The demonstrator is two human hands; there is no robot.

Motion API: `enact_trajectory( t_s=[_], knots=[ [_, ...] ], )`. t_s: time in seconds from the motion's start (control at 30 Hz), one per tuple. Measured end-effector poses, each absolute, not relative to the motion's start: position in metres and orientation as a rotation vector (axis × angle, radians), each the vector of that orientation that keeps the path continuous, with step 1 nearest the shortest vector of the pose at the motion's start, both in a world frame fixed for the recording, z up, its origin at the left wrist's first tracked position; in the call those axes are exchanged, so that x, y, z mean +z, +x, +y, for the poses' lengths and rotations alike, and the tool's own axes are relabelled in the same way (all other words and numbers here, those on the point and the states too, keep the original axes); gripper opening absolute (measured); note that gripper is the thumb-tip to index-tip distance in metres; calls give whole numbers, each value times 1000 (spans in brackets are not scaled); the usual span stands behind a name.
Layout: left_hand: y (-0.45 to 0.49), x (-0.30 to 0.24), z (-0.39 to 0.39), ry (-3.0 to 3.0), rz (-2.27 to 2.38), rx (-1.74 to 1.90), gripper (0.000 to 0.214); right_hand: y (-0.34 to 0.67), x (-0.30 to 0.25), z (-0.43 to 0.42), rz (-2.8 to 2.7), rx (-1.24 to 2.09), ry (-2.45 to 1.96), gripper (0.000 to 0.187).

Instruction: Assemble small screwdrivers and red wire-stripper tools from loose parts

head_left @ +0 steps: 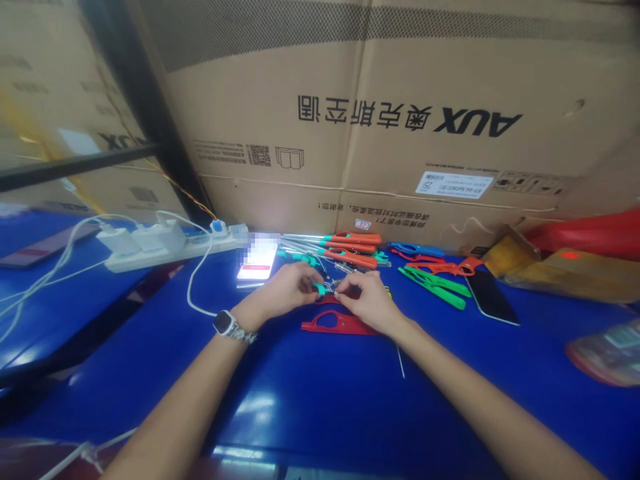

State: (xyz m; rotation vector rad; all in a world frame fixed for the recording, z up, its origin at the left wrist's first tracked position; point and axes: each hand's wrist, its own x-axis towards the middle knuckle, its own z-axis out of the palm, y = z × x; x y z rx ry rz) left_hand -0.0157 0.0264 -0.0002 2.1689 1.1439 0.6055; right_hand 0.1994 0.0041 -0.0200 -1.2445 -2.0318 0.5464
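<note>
My left hand (293, 288) is closed, thumb and fingers pinching a small teal plastic piece (319, 289). My right hand (367, 298) is closed too, its thumb and forefinger pressed together beside that piece; what they grip is too small to make out. Just below the hands lies a red lighter casing half (340, 324) with a trigger opening. Another red part shows partly beneath the fingers. A thin metal rod (401, 362) sticks out from under my right wrist. Behind the hands are several orange stick lighters (355, 247) with long metal tubes.
A lit phone (257, 260) lies left of the lighters, near a white power strip (175, 248) with chargers and cables. Green casings (440, 288), blue casings (417, 249) and a dark phone (493, 297) lie right. A clear jar (607, 353) stands far right; a large carton (390, 80) rises behind.
</note>
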Motion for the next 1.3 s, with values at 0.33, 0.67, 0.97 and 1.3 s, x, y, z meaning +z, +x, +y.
enact_trajectory(
  t_s=[0.33, 0.67, 0.97, 1.3],
  knots=[
    [-15, 0, 26, 2143, 1110, 661, 16, 203, -16, 1, -1950, 607, -1232, 10],
    [-14, -1, 29, 2264, 1141, 613, 13, 201, -20, -1, -1877, 667, -1274, 6],
    [-17, 9, 28, 2225, 1139, 629, 18, 209, -20, 3, -1882, 738, -1213, 5],
    [-18, 7, 29, 2209, 1188, 611, 18, 204, -21, -4, -1979, 646, -1232, 9]
  ],
)
